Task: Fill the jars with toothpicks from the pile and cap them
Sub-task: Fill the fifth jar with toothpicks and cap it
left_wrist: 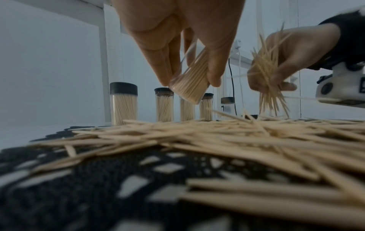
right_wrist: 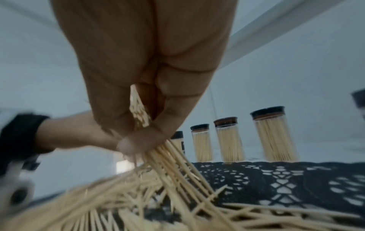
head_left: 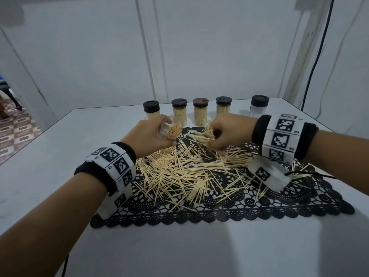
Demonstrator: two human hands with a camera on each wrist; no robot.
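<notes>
My left hand grips a clear uncapped jar packed with toothpicks, tilted with its mouth toward the right; the jar shows between thumb and fingers in the left wrist view. My right hand pinches a loose bundle of toothpicks just above the far edge of the pile. That bundle fans out above and below the fingers, and in the right wrist view the bundle hangs down into the pile.
The pile lies on a black lace mat on a white table. Several capped jars full of toothpicks stand in a row at the back. A capped jar with no toothpicks visible stands at the back right.
</notes>
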